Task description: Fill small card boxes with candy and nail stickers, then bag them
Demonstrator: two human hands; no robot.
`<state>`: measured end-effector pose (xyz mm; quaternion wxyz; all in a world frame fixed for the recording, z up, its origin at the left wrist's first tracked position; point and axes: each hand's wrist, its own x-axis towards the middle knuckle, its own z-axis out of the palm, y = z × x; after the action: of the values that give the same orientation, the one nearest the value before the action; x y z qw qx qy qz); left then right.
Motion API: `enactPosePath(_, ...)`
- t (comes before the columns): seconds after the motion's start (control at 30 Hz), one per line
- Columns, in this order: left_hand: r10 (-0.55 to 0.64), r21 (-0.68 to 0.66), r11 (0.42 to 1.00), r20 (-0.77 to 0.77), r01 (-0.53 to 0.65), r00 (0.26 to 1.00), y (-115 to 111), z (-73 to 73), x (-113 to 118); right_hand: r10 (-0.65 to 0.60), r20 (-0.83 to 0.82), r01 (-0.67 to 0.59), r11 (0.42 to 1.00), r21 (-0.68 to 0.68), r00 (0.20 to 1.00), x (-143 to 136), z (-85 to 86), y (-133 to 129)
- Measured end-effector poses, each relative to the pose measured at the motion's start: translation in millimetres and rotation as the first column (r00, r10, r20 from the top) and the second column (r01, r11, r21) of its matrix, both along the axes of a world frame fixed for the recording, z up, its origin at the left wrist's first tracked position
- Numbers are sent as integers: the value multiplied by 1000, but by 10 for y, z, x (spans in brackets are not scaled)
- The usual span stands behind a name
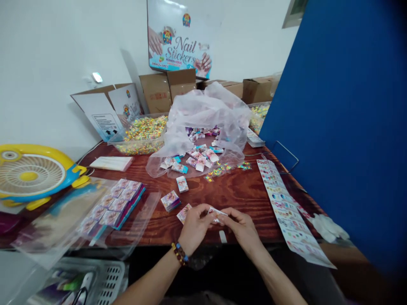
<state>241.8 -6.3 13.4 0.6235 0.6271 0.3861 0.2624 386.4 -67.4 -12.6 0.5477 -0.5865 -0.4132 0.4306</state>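
Note:
My left hand [197,224] and my right hand [241,228] meet near the front edge of the wooden table [251,190], both pinching a small printed packet [216,213] between their fingertips. Beside my left hand lies a small printed box [183,213], partly hidden by the fingers. A stack of little boxes [171,201] and a single box [182,184] sit farther left and up. Below the packet is a small white strip [222,237]. An open plastic bag [206,110] with many small boxes spilling out stands behind, with colourful candies [219,170] at its mouth.
Rows of boxes [117,204] lie on clear plastic at left, near a yellow-blue fan [32,176]. A candy tub [140,146] stands behind. At right are a long sticker sheet [286,207], white cloth [329,227] and a blue panel [330,106].

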Motion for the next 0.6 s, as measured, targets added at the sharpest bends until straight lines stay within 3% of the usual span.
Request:
enactPosePath(0.07,-86,191,975,-147,113,985,172,76,60,-67,28,67,998,3,997,86,-32,10)
enactPosePath(0.13,-90,406,884,-336,230,937,430,170,120,-139,77,141,990,-21,987,188,-105,-4)
enactPosePath(0.2,51,575,757,-528,312,848,772,256,167,-188,142,195,980,-40,972,268,-196,-36)
enactPosePath(0.23,156,618,691,-634,375,758,964,289,179,-192,171,200,979,-36,967,291,-237,-55)
enactPosePath(0.33,299,644,651,-704,402,644,1541,327,155,-185,214,188,982,7,959,292,-311,-100)
enactPosePath(0.43,382,646,621,-744,444,548,1979,284,95,-189,221,187,982,28,957,253,-316,-104)
enactPosePath(0.6,334,602,536,-795,593,506,2302,120,206,-137,227,143,990,-8,964,253,-312,-76)
